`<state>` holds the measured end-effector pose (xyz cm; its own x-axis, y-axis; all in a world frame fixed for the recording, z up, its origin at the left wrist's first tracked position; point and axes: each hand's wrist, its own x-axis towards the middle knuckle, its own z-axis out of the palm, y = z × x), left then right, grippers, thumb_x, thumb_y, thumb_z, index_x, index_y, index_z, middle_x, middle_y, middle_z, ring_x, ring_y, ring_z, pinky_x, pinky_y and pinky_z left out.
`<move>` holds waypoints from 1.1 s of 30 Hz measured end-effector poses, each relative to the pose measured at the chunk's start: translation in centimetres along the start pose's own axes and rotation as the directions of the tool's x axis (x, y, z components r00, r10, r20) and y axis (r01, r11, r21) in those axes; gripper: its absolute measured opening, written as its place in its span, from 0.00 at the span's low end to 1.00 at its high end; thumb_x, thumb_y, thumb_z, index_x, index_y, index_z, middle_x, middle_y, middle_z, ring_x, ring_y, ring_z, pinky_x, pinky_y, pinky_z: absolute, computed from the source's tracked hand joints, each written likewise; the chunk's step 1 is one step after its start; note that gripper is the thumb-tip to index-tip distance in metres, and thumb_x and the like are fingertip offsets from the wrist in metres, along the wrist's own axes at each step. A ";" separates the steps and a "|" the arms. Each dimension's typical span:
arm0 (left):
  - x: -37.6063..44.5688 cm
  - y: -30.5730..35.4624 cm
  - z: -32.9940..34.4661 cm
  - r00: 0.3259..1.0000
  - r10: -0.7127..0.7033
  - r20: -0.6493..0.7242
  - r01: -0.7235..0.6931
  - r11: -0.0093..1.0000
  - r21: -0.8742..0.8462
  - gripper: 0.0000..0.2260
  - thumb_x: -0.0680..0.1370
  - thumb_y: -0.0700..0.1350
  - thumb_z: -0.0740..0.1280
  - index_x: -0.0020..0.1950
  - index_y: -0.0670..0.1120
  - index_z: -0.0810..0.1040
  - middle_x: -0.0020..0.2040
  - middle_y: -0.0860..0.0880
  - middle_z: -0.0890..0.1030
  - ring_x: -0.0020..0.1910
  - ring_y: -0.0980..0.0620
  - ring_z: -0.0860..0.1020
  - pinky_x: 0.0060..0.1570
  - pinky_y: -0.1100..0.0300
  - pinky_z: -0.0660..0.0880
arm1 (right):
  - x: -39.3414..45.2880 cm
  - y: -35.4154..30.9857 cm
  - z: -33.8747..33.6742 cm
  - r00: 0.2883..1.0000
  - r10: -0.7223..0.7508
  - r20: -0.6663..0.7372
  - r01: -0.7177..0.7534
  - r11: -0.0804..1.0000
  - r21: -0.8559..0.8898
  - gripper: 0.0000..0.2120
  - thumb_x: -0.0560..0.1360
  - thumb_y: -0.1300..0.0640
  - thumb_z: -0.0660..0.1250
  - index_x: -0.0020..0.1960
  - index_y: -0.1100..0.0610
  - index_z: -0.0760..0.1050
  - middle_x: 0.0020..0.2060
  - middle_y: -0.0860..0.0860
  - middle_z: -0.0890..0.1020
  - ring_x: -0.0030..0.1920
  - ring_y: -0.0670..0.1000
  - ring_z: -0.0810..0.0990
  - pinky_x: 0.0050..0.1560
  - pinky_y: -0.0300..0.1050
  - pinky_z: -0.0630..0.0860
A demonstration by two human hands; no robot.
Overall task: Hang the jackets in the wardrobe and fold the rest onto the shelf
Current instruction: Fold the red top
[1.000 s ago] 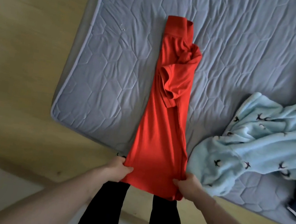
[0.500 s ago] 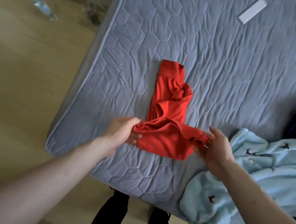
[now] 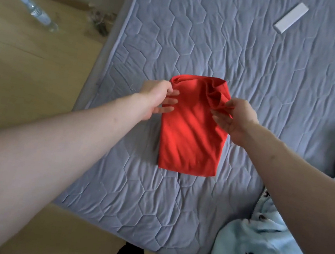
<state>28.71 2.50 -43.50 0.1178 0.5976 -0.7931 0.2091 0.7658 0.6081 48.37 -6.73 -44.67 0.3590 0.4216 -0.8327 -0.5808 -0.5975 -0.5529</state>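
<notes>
Quilted grey mattress (image 3: pixel 248 58): red garment (image 3: pixel 191 134) folded in half, lying flat at centre.
Left hand (image 3: pixel 157 99) fingers spread on its left edge; right hand (image 3: pixel 236 119) pinches bunched cloth at top right. Risk: letting go leaves that lump, so the fold springs open.

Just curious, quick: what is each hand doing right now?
Left hand: open, straight fingers touching the red shirt.
Right hand: pinching the red shirt's bunched edge.
</notes>
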 end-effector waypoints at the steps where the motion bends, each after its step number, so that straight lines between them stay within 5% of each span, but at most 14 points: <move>1: 0.8 0.0 0.2 1.000 0.017 -0.010 -0.017 1.000 0.013 0.08 0.78 0.37 0.62 0.51 0.46 0.79 0.54 0.49 0.87 0.37 0.54 0.83 0.30 0.60 0.80 | 0.6 0.1 0.1 1.000 -0.012 -0.012 0.012 1.000 0.003 0.12 0.77 0.63 0.62 0.60 0.61 0.75 0.48 0.57 0.82 0.37 0.53 0.86 0.30 0.42 0.82; 3: 2.4 -0.2 0.3 0.999 0.042 -0.032 -0.040 0.998 0.054 0.09 0.78 0.36 0.64 0.56 0.46 0.78 0.58 0.47 0.85 0.38 0.53 0.84 0.30 0.59 0.80 | 1.8 0.4 0.1 0.998 -0.034 -0.046 0.034 0.999 0.009 0.22 0.76 0.64 0.63 0.70 0.62 0.71 0.45 0.54 0.80 0.39 0.54 0.87 0.32 0.44 0.82; 7: 4.6 -1.9 -0.1 0.991 0.079 -0.106 -0.036 0.933 0.359 0.32 0.75 0.39 0.69 0.78 0.48 0.65 0.55 0.48 0.82 0.44 0.50 0.83 0.29 0.57 0.81 | 3.3 3.5 -1.1 0.998 -0.049 -0.038 0.043 0.988 -0.150 0.33 0.82 0.62 0.62 0.82 0.50 0.52 0.51 0.55 0.79 0.45 0.56 0.83 0.41 0.51 0.81; 11: 6.5 -3.5 0.4 0.936 0.349 0.048 -0.237 0.523 0.819 0.29 0.72 0.48 0.73 0.74 0.50 0.72 0.70 0.50 0.75 0.65 0.49 0.77 0.58 0.60 0.73 | 1.6 11.0 -4.0 0.975 -0.120 -0.188 -0.009 0.821 -0.571 0.41 0.76 0.51 0.75 0.82 0.52 0.57 0.72 0.52 0.75 0.67 0.55 0.78 0.70 0.56 0.73; 16: 9.5 -1.5 5.0 0.832 0.339 0.439 -0.498 0.109 0.860 0.39 0.69 0.53 0.75 0.79 0.52 0.65 0.77 0.49 0.66 0.76 0.46 0.66 0.75 0.54 0.63 | -1.1 18.9 -4.3 0.937 0.134 -0.323 -0.226 0.937 -0.267 0.50 0.66 0.38 0.82 0.78 0.56 0.63 0.69 0.53 0.78 0.67 0.55 0.78 0.72 0.52 0.72; 18: 11.1 -1.2 7.2 0.833 0.241 0.499 -0.498 -0.068 0.864 0.46 0.67 0.56 0.75 0.82 0.55 0.58 0.81 0.50 0.59 0.80 0.43 0.59 0.78 0.48 0.59 | -1.0 20.6 -3.4 0.930 0.220 -0.296 -0.264 0.957 -0.118 0.46 0.62 0.35 0.83 0.72 0.55 0.71 0.63 0.52 0.82 0.63 0.55 0.82 0.70 0.58 0.76; 20: 12.8 -1.3 8.9 0.873 0.124 0.472 -0.455 -0.143 0.879 0.50 0.66 0.57 0.75 0.83 0.59 0.51 0.84 0.52 0.52 0.83 0.39 0.48 0.79 0.39 0.51 | -0.3 21.2 -2.8 0.930 0.244 -0.274 -0.244 0.969 0.036 0.40 0.62 0.40 0.84 0.67 0.55 0.75 0.59 0.52 0.83 0.60 0.54 0.83 0.67 0.58 0.78; 22: 14.1 -1.9 9.4 0.915 0.067 0.399 -0.388 -0.137 0.912 0.48 0.68 0.58 0.73 0.82 0.62 0.50 0.84 0.52 0.55 0.82 0.38 0.47 0.79 0.36 0.49 | 0.6 21.4 -2.6 0.928 0.259 -0.269 -0.221 0.961 0.164 0.32 0.66 0.47 0.84 0.64 0.56 0.77 0.57 0.52 0.84 0.57 0.53 0.84 0.66 0.57 0.79; 26: 14.9 -4.0 7.3 0.927 0.152 0.342 -0.339 -0.043 0.940 0.30 0.77 0.60 0.68 0.77 0.55 0.67 0.73 0.48 0.75 0.73 0.42 0.72 0.72 0.48 0.68 | 1.6 21.1 -3.7 0.938 0.227 -0.262 -0.159 0.954 0.255 0.13 0.74 0.59 0.78 0.55 0.56 0.80 0.47 0.52 0.86 0.47 0.49 0.84 0.60 0.54 0.82; 28: 14.2 -4.7 5.4 0.932 0.204 0.299 -0.329 0.131 0.935 0.27 0.78 0.59 0.69 0.75 0.51 0.71 0.72 0.46 0.77 0.69 0.43 0.75 0.68 0.54 0.70 | 1.6 20.1 -4.6 0.933 0.219 -0.285 -0.126 0.942 0.311 0.09 0.72 0.61 0.76 0.51 0.54 0.80 0.37 0.48 0.84 0.35 0.46 0.81 0.41 0.46 0.82; 30: 12.1 -5.0 3.6 0.949 0.175 0.261 -0.309 0.368 0.877 0.25 0.78 0.57 0.70 0.71 0.48 0.76 0.67 0.47 0.81 0.66 0.45 0.78 0.62 0.57 0.71 | 1.3 18.5 -5.9 0.915 0.202 -0.348 -0.066 0.929 0.365 0.07 0.66 0.59 0.73 0.43 0.53 0.79 0.28 0.46 0.76 0.28 0.46 0.72 0.29 0.41 0.70; 33: 8.3 -7.3 -0.1 0.962 0.079 0.261 -0.246 0.664 0.706 0.15 0.71 0.55 0.74 0.55 0.50 0.83 0.51 0.53 0.87 0.56 0.47 0.85 0.60 0.52 0.78 | 1.4 16.9 -8.3 0.892 0.110 -0.438 0.010 0.965 0.263 0.11 0.59 0.53 0.70 0.41 0.52 0.77 0.28 0.45 0.73 0.32 0.47 0.69 0.33 0.44 0.65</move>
<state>28.10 1.92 -54.48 0.3834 0.5737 -0.7238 0.7950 0.1939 0.5748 45.13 -21.87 -55.46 0.5763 0.0123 -0.8172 -0.7489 -0.3925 -0.5340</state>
